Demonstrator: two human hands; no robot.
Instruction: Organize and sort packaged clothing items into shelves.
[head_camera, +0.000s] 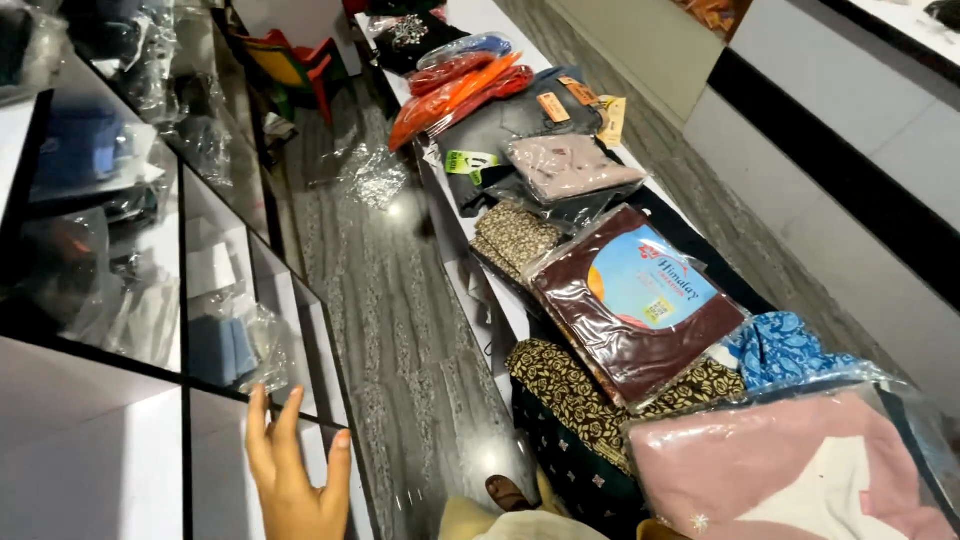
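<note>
The left hand (292, 475), fingers spread and holding nothing, reached at the shelf (215, 300) edge near the blue packet (222, 348). Slippery wrapping could slide out. No right hand showed.

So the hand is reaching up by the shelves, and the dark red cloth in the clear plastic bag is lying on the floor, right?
Not quite. The head view shows the dark red cloth in the clear plastic bag lying on the long counter, on top of other packed cloths, not on the floor. The hand is indeed raised by the shelves, fingers spread, holding nothing.
</note>
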